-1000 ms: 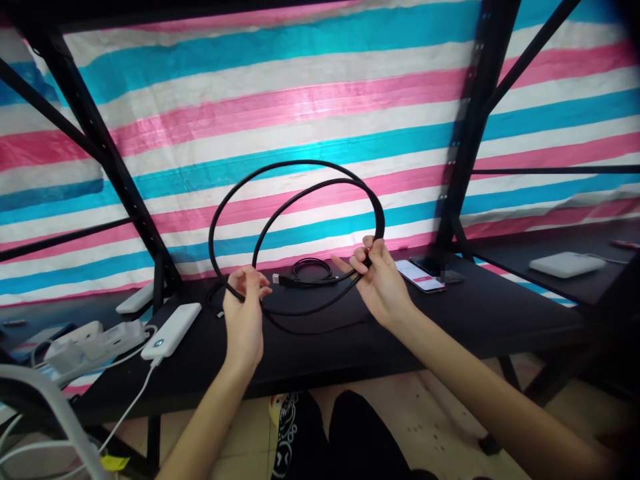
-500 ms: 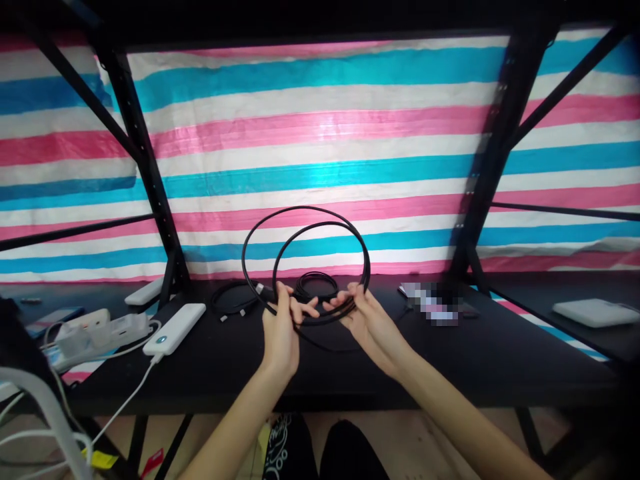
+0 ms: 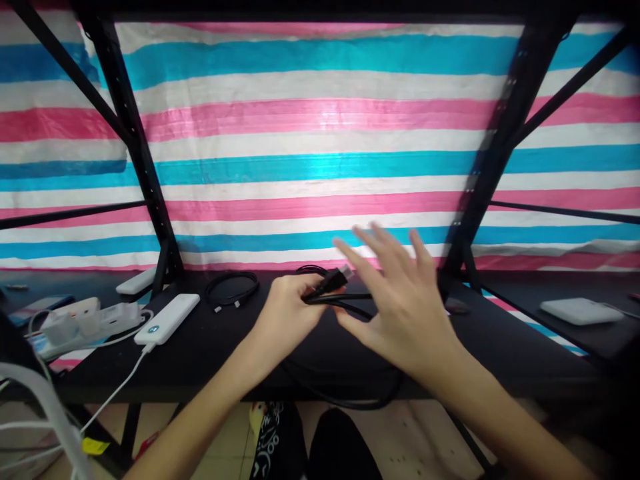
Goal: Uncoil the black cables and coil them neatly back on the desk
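Observation:
My left hand [image 3: 295, 307] is closed round a black cable [image 3: 345, 403] near its plug end. The plug, black with a silver metal tip [image 3: 336, 279], sticks out beyond the thumb and looks like an HDMI or similar connector. Loops of the cable hang below both hands, over the table's front edge. My right hand [image 3: 400, 293] is raised beside it with fingers spread, slightly blurred, and nothing shows in its grasp. Part of the cable passes behind that hand, so contact there is hidden.
On the black table [image 3: 240, 363] lie a coiled black cable [image 3: 231, 291] with two light plugs and a white power bank [image 3: 167, 319] on a white lead. Another coil [image 3: 311, 269] is mostly hidden. A power strip [image 3: 90, 327] stands left; a flat white device [image 3: 581, 311] lies right.
The cable loops, upright between both hands before, now hang down below them. My right hand has let go and opened. My left hand now holds the cable by its plug end.

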Available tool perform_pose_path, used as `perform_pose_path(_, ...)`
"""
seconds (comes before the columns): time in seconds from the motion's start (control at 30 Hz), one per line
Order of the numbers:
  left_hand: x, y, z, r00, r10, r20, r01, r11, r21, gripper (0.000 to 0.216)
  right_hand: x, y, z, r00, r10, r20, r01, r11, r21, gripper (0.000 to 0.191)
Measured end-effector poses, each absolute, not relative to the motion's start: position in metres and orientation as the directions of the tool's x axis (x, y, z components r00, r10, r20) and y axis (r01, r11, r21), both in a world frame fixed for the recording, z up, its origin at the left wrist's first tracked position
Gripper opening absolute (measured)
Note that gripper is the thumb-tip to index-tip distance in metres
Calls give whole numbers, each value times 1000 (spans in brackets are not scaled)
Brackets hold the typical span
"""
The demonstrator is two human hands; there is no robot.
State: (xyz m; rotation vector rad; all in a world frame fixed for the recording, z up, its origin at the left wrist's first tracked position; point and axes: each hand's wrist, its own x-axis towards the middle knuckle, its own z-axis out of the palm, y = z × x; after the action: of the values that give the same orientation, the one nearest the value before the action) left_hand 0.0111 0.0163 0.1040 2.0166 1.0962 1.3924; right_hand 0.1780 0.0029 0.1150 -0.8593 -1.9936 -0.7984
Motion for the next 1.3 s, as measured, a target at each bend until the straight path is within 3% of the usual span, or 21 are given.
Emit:
perform_pose_path(0.07,17,15,103,219,778,588,395,-622,676,17,173,8,115,-504,425,752,774,609,174,32)
perform_pose_path(0.17,14,16,100,201,792,577,379,-605,700,7,175,21,109,-441,676,591,805,589,-73,5)
perform_pose_path(0.23,6,19,98,184,850,494,354,-526,773,12,180,29,106,-356,755,550,781,564,-268,8)
perform_pose_path(0.33,-6,22,92,178,925,334,286,-374,882,21,187,39,104,-237,778,582,617,583,-528,19)
perform_pose_path(0.47,-16,26,84,100,930,354,148,-365,919,25,194,51,98,-102,835,541,509,511,-692,21)
perform_pose_path(0.57,-18,25,83,67,914,399,156,-405,901,30,197,52,96,-101,826,555,585,500,-638,35)
perform_pose_path(0.67,-16,19,88,116,907,405,248,-421,872,40,195,40,97,-247,652,717,713,623,-321,56)
perform_pose_path(0.73,-12,13,92,171,904,392,319,-428,846,39,189,29,98,-399,575,715,713,684,-152,48)
perform_pose_path(0.77,-9,10,94,198,902,384,341,-431,835,38,184,24,98,-452,578,679,698,704,-135,41)
perform_pose_path(0.9,0,6,95,246,901,358,311,-423,851,34,173,17,99,-482,746,460,684,649,-335,17)
perform_pose_path(1.03,-9,14,88,222,938,266,185,-308,933,28,183,29,99,-362,825,435,647,558,-519,20)
perform_pose_path(1.17,-20,25,77,154,966,208,-17,-208,978,35,194,42,91,-179,884,432,465,463,-755,22)
perform_pose_path(1.3,-16,29,69,50,955,292,66,-295,953,35,189,39,83,-175,913,367,418,407,-812,27)
